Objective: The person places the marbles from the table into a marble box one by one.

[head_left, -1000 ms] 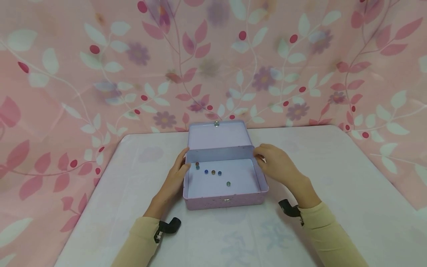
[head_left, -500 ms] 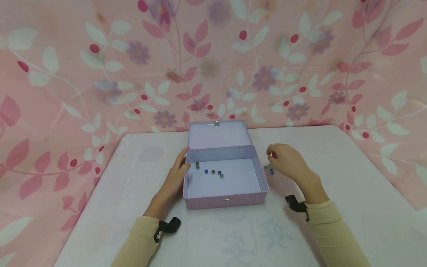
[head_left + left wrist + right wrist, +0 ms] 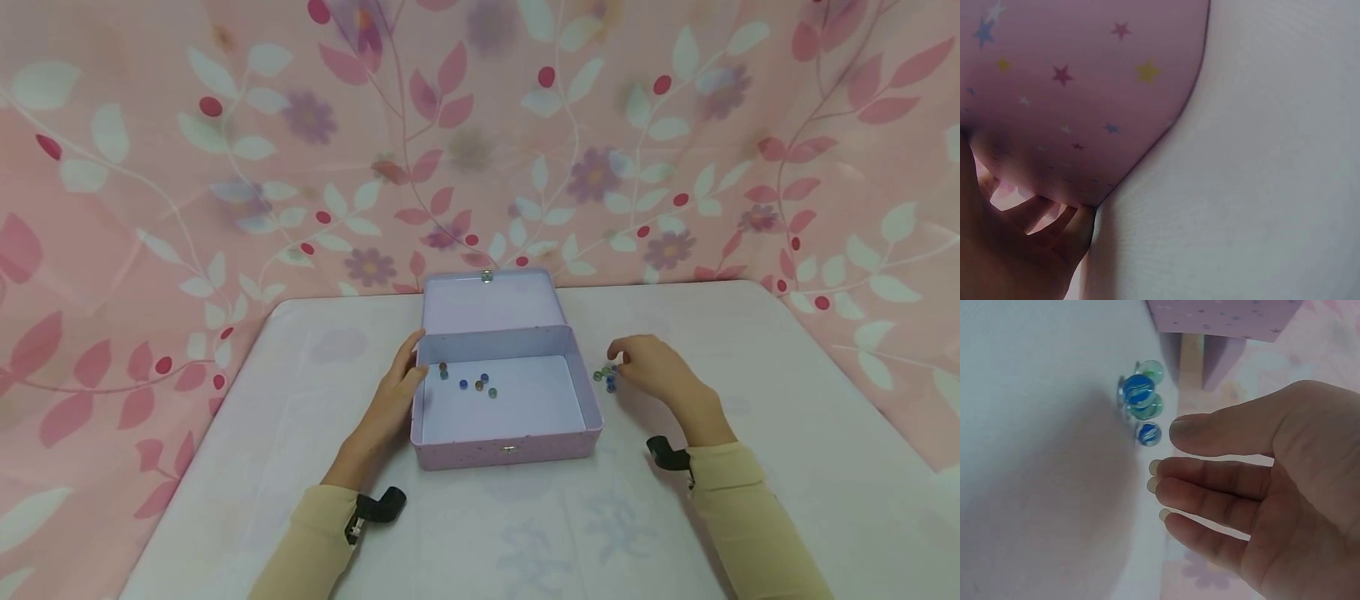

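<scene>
An open lilac tin box [image 3: 508, 454] stands on the table, its lid [image 3: 491, 304] tipped back. Inside lie several glass marbles, among them a green marble [image 3: 492, 392] and a blue marble [image 3: 463, 385]. My left hand [image 3: 390, 396] holds the box's left wall, thumb at the rim; the left wrist view shows its fingers against the star-printed side [image 3: 1085, 106]. Right of the box, my right hand [image 3: 660, 375] hovers at a cluster of blue and green marbles [image 3: 611, 380]. In the right wrist view a blue marble [image 3: 1149, 434] lies just off its thumb tip; nothing shows between the fingers.
A pale cloth covers the table [image 3: 525, 533]. Behind it hangs a pink floral curtain [image 3: 480, 167]. A metal clasp [image 3: 510, 449] sits on the box's front wall, and a catch [image 3: 487, 276] on the lid's edge.
My right hand has moved from the box's right rim rightward to the marbles on the table. Inside the box, the green marble has rolled left and a blue one has shifted. My left hand stays put.
</scene>
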Demonstrator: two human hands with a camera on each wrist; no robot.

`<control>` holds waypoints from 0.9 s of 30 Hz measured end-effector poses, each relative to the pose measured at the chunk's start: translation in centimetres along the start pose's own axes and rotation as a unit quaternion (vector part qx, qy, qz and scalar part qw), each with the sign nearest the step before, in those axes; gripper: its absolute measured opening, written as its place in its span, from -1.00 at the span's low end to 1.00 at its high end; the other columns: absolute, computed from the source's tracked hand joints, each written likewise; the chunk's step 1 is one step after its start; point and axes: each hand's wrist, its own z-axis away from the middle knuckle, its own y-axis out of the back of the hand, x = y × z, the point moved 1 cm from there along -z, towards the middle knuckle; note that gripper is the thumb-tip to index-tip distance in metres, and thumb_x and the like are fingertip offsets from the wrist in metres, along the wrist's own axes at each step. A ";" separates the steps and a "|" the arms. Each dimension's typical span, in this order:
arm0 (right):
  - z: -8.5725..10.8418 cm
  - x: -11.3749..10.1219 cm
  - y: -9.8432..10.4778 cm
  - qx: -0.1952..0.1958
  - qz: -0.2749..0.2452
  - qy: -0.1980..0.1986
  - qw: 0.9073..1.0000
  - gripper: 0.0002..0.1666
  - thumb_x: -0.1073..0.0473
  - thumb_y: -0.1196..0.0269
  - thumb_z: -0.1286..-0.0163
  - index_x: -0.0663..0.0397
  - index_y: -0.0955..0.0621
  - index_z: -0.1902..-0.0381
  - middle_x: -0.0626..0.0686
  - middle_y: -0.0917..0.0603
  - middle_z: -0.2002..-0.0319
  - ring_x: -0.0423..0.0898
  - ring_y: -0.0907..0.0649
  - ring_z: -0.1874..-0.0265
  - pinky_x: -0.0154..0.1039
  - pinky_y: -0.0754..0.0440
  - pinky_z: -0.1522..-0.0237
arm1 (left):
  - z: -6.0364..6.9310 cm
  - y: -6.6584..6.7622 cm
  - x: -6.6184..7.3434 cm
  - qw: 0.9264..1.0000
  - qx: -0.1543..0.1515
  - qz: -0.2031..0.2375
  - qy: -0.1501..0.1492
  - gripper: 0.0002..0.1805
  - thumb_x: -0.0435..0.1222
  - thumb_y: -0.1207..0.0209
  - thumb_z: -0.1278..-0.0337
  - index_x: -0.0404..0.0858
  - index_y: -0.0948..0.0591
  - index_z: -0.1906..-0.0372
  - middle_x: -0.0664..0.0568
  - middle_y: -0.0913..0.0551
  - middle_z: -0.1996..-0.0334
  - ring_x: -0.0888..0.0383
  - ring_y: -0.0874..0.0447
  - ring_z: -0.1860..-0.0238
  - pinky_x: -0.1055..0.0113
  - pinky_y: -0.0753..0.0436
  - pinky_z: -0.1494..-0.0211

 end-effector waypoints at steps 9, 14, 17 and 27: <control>-0.5 0.3 -0.7 -0.011 0.002 0.007 1.000 -0.78 0.38 -0.15 -0.19 0.18 -0.71 0.28 0.13 -0.70 0.35 0.02 -0.60 0.35 0.04 -0.59 0.19 | -0.3 0.1 0.3 1.000 0.000 0.001 -0.001 -0.38 -0.05 0.18 -0.48 0.47 0.01 -0.50 0.00 -0.06 -0.59 -0.06 -0.03 -0.60 -0.23 -0.07 -0.55; -0.6 0.5 -0.8 -0.021 -0.005 -0.007 1.000 -0.81 0.37 -0.16 -0.19 0.20 -0.69 0.29 0.14 -0.68 0.36 0.01 -0.58 0.39 -0.03 -0.57 0.28 | -0.3 0.1 0.3 1.000 -0.001 0.000 -0.002 -0.39 -0.02 0.18 -0.47 0.48 0.02 -0.50 0.03 -0.04 -0.60 -0.05 -0.02 -0.60 -0.23 -0.07 -0.55; -0.6 0.6 -0.7 -0.021 0.001 -0.010 1.000 -0.82 0.37 -0.15 -0.16 0.19 -0.68 0.32 0.12 -0.67 0.39 -0.01 -0.56 0.43 -0.10 -0.53 0.36 | -0.4 0.2 0.3 1.000 -0.002 0.000 -0.005 -0.39 -0.01 0.18 -0.47 0.47 0.02 -0.50 0.02 -0.05 -0.60 -0.06 -0.02 -0.60 -0.24 -0.07 -0.54; -0.4 0.3 -0.2 0.003 0.018 0.004 1.000 -0.86 0.33 -0.17 -0.18 0.17 -0.66 0.32 0.10 -0.64 0.42 -0.01 -0.56 0.41 -0.06 -0.54 0.33 | -0.3 0.2 -0.2 1.000 -0.009 -0.001 -0.010 -0.37 -0.05 0.19 -0.49 0.42 0.04 -0.53 -0.04 -0.08 -0.59 -0.12 -0.04 -0.59 -0.28 -0.09 -0.52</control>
